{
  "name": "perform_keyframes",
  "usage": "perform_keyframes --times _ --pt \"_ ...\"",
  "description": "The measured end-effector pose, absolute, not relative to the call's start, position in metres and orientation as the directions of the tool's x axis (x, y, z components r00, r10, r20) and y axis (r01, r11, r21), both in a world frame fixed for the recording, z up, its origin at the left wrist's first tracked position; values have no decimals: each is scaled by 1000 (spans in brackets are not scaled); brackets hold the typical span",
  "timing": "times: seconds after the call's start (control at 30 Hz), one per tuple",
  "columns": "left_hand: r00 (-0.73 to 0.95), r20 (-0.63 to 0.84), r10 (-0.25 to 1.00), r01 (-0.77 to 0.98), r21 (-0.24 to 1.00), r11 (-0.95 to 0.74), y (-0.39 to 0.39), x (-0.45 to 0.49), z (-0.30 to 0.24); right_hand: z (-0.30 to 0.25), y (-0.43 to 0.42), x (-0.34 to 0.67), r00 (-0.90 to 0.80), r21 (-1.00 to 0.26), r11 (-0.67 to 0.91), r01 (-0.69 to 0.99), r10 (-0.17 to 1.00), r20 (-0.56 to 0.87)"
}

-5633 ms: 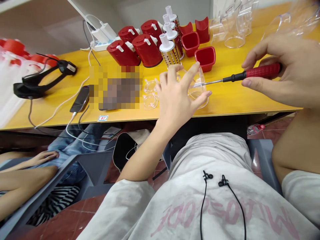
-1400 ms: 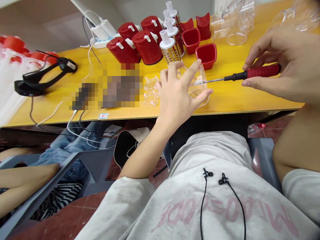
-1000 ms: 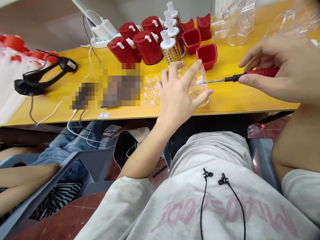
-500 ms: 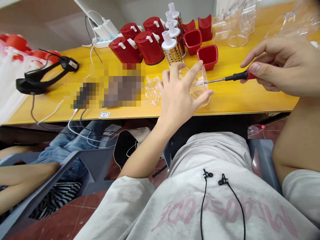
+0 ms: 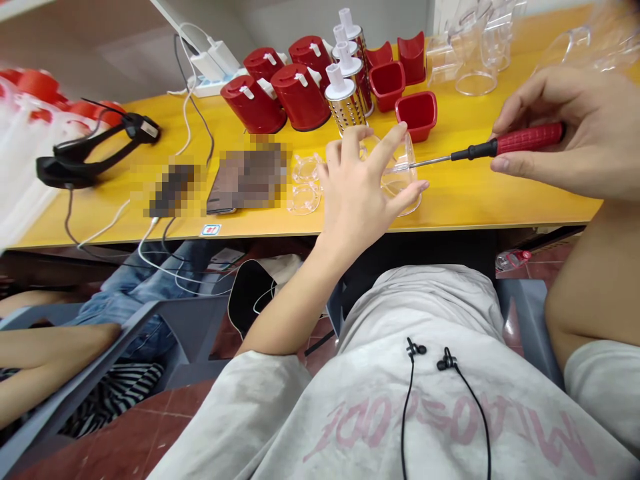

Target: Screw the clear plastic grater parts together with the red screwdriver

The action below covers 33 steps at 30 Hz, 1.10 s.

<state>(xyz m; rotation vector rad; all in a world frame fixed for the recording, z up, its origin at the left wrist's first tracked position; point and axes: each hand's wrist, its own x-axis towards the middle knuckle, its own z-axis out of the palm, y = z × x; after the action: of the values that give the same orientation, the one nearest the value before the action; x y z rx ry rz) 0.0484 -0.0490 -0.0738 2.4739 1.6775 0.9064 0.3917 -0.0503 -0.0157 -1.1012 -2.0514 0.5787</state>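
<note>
Fingers of the right hand [image 5: 595,137] are opening out compared with half a second ago, now baring most of the red handle of the screwdriver [image 5: 487,149]; the left hand [image 5: 356,190] is staying where it was.

Stretching beneath everything, a yellow table [image 5: 505,193] is carrying the work near its front edge. Further back, four red housings [image 5: 301,100] are standing clustered, followed rightward by perforated metal drums [image 5: 345,112] with white tops, red square cups [image 5: 420,130] and clear plastic shells [image 5: 465,50].

Close to the person, a clear cup-shaped part [image 5: 404,153] is lying on the table under the left hand, whose spread fingers are gripping it, forefinger on the far side, thumb on the near side. Its wide rim is apparently facing right; the hand is hiding too much for its long axis to be sure.

Entering from the right, the screwdriver is running sideways, almost level across the view, tip pointing left into the part. Right thumb and forefinger are loosely flanking the handle, other fingers curling behind.

Turning seems to be under way, not finished; any screw is too small to make out, so what is left is uncertain. Two small clear pieces [image 5: 306,184] are lying loose beside the left hand.
</note>
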Motion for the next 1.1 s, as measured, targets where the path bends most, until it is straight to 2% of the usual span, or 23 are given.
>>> perform_keyframes --times 0.1,0.2,0.37,0.47,0.67,0.83,0.97,1.1 --pt "255 442 860 853 316 -416 -49 49 -74 -13 -49 386 -416 -610 552 568 833 366" --pt "247 420 873 866 309 -394 -51 51 -71 -11 -50 381 -365 -578 498 646 867 339" --pt "243 437 866 859 317 -402 -55 52 -68 -8 -55 374 -285 -667 352 657 935 212" --pt "250 476 843 850 309 -427 -55 50 -70 -9 -53 376 -302 -705 379 599 923 239" --pt "243 466 851 849 322 -419 -55 50 -70 -15 -47 387 -315 -698 485 527 874 369" --pt "238 430 871 848 345 -402 -57 52 -67 -11 -50 385 -380 -628 513 586 858 346" --pt "236 441 866 855 329 -401 -57 52 -68 -10 -53 379 -350 -649 437 622 898 268" --pt "242 455 857 853 321 -412 -56 52 -68 -13 -50 383 -348 -663 480 574 876 333"
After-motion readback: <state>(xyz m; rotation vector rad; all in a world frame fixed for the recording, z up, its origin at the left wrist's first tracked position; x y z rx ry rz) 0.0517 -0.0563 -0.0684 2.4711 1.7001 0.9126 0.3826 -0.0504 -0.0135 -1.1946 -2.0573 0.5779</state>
